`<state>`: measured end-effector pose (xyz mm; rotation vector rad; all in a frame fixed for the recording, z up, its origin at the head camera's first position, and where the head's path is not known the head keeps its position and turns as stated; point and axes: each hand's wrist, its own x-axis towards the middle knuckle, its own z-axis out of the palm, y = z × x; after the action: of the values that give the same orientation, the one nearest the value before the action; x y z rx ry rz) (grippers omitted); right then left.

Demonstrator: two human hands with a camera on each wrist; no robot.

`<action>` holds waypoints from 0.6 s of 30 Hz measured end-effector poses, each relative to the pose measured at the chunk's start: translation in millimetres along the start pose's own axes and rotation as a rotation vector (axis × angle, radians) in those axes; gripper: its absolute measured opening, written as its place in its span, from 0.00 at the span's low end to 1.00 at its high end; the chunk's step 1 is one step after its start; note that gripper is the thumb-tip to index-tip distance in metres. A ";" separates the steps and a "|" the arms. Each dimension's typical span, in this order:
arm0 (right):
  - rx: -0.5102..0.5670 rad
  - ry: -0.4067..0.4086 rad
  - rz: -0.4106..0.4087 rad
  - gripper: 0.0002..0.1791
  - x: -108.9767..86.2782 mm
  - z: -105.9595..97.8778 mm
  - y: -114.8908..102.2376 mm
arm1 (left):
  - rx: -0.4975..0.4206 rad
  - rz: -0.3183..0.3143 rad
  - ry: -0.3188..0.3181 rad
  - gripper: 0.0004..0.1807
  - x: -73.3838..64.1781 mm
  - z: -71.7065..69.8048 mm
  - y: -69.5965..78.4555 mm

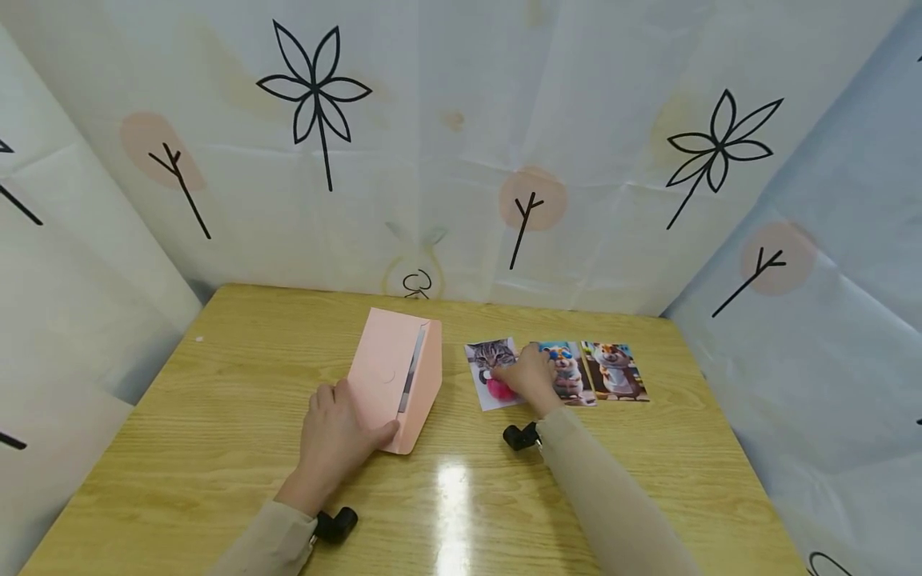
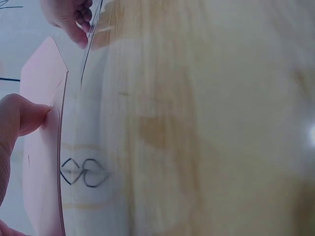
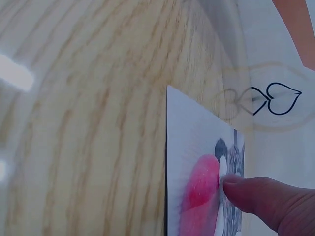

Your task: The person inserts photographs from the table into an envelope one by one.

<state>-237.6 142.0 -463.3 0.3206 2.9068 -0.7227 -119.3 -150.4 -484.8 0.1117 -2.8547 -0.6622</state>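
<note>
My left hand (image 1: 334, 436) grips a pink paper envelope (image 1: 382, 360) at its near end, the thumb on the edge by the opening. Tilted on the table, the envelope has its flap (image 1: 426, 384) folded out to the right. A grey-and-white strip (image 1: 412, 370) shows inside the slit. With the thumb on its face, my right hand (image 1: 531, 376) holds a cat photo card (image 1: 492, 352) at its right side; a pink patch (image 3: 199, 189) on the card shows in the right wrist view. The other right fingers are partly hidden.
Two more photo cards, one of an animal in blue glasses (image 1: 574, 376) and one of an animal in an apron (image 1: 615, 372), lie to the right of the cat card. White patterned cloth (image 1: 432, 160) stands behind the wooden table (image 1: 238, 384).
</note>
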 end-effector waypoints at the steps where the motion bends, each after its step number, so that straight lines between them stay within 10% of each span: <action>1: -0.003 -0.007 0.000 0.46 0.3 -0.3 -0.3 | 0.001 -0.002 0.000 0.56 -0.1 0.1 0.2; 10: 0.064 -0.044 -0.024 0.48 -1.9 -0.7 2.5 | -0.012 -0.006 0.002 0.57 -0.9 -0.8 1.9; 18: 0.188 -0.050 -0.095 0.25 -10.3 -3.5 13.4 | 0.002 0.008 0.002 0.57 -2.2 0.4 2.4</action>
<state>-224.8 153.4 -464.4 0.1814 2.8282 -1.0076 -117.4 -147.7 -484.4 0.1012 -2.8526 -0.6570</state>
